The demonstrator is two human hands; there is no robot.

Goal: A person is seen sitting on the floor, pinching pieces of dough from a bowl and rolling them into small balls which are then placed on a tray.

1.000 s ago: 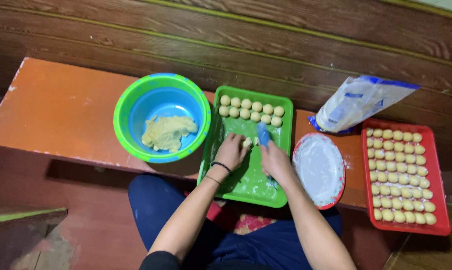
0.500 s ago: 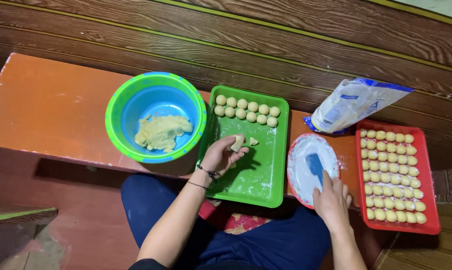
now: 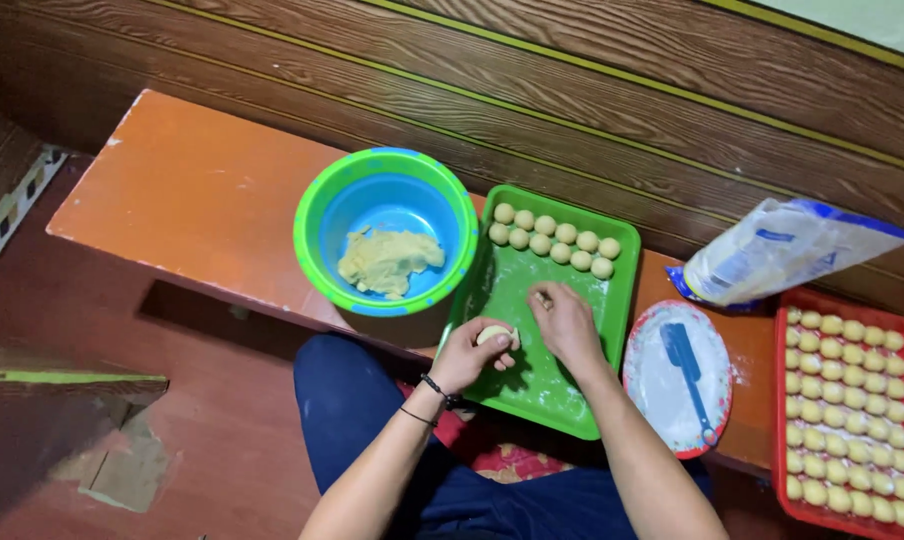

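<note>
Your left hand [image 3: 469, 352] is closed around a dough piece [image 3: 495, 335], which sits at the fingertips at the hand's 2 o'clock, over the near left edge of the green tray [image 3: 572, 400]. Your right hand [image 3: 566, 322] lies fingers-down on the tray floor, at 3 o'clock of the dough piece and just beside it; whether it grips anything cannot be determined. Rolled dough balls [image 3: 552, 238] line the tray at 12 o'clock. The bowl [image 3: 317, 215] stands at 10 o'clock on the bench [image 3: 192, 200].
</note>
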